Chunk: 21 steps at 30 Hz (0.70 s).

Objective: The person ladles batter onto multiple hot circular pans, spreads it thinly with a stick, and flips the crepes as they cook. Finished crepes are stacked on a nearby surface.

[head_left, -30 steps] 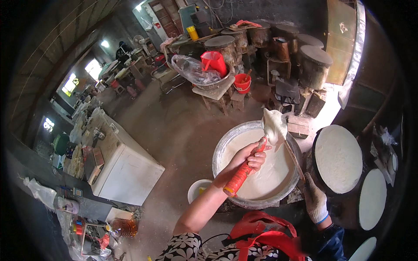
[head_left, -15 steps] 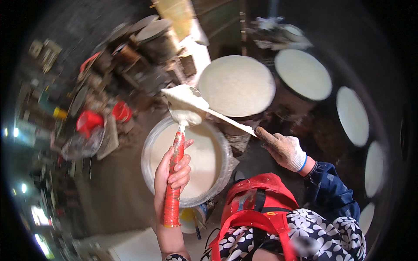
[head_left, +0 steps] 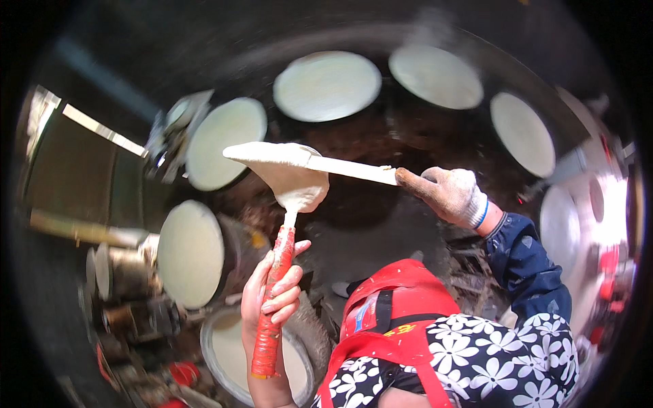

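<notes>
My bare left hand [head_left: 275, 292] grips an upright red-wrapped handle [head_left: 265, 347], topped by a thick mass of creamy white batter [head_left: 289, 180]. My right hand [head_left: 445, 194], in a soiled white glove, holds a long, batter-coated flat stick [head_left: 354, 170], raised crosswise against that mass. Whatever tool head is under the batter is mostly hidden. Behind and below my left hand, at the lower edge, is a large metal pot [head_left: 221, 357] of batter. I wear a red apron [head_left: 398, 292] over flowered clothing.
Several round griddle plates [head_left: 326, 85] coated pale white stand in a curve around me, steam rising over one [head_left: 432, 71]. Blackened drums [head_left: 126, 272] stand at the left. A red bucket [head_left: 182, 372] is at the lower left, and a bright opening [head_left: 615, 211] is at the right.
My view has swung right from the pot and room to the curve of plates. My left hand's tool has turned more upright, and the right hand's stick has risen to lie nearly level.
</notes>
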Each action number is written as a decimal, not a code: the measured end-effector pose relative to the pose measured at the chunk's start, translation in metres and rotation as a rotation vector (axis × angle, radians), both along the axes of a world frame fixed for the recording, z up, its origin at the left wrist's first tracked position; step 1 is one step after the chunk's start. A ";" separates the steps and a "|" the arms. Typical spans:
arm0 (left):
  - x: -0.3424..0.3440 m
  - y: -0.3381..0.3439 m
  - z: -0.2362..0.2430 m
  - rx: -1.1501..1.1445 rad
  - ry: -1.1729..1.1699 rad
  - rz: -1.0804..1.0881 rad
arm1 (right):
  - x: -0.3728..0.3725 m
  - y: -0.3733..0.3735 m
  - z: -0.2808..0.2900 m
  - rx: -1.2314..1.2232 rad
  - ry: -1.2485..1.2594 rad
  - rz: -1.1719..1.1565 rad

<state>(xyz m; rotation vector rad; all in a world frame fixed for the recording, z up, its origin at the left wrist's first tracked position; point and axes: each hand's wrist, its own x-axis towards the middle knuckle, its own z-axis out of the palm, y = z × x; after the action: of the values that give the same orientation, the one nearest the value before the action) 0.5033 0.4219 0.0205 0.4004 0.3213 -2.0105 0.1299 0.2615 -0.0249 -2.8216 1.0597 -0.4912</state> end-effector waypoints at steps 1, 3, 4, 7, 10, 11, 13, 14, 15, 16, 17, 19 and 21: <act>-0.011 -0.009 -0.013 0.030 0.044 -0.009 | -0.016 -0.007 -0.014 0.023 0.013 -0.012; 0.045 -0.088 -0.006 0.068 0.334 -0.231 | 0.000 0.000 0.028 -0.001 0.111 -0.236; 0.045 -0.103 -0.014 0.097 0.417 -0.273 | -0.005 0.000 0.028 -0.037 0.156 -0.261; 0.034 -0.166 -0.029 0.210 0.625 -0.337 | -0.024 -0.016 0.019 0.048 0.217 -0.380; 0.033 -0.233 -0.032 0.330 0.640 -0.421 | -0.032 -0.004 0.025 0.066 0.334 -0.482; 0.028 -0.253 -0.034 0.366 0.632 -0.437 | -0.035 0.001 0.027 0.104 0.360 -0.549; 0.017 -0.312 -0.050 0.396 0.640 -0.487 | -0.038 -0.005 0.028 0.252 0.362 -0.673; 0.009 -0.347 -0.063 0.437 0.658 -0.545 | -0.033 0.000 0.040 0.351 0.381 -0.783; -0.011 -0.365 -0.071 0.461 0.631 -0.539 | -0.030 0.000 0.029 0.264 0.439 -0.831; -0.031 -0.388 -0.085 0.514 0.632 -0.561 | -0.072 0.025 0.013 0.264 0.503 -0.837; -0.061 -0.427 -0.096 0.527 0.624 -0.637 | -0.087 0.028 0.006 0.186 0.579 -0.893; -0.117 -0.490 -0.108 0.578 0.575 -0.781 | -0.087 0.043 0.005 0.227 0.644 -1.028; -0.183 -0.542 -0.113 0.596 0.528 -0.968 | -0.075 0.050 0.018 0.357 0.707 -1.222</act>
<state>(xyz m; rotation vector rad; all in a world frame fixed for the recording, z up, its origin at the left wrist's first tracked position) 0.3198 -0.1196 -0.0926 0.4231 1.2649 -2.9443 0.0548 0.3114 -0.0065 -1.7168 2.5896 0.6684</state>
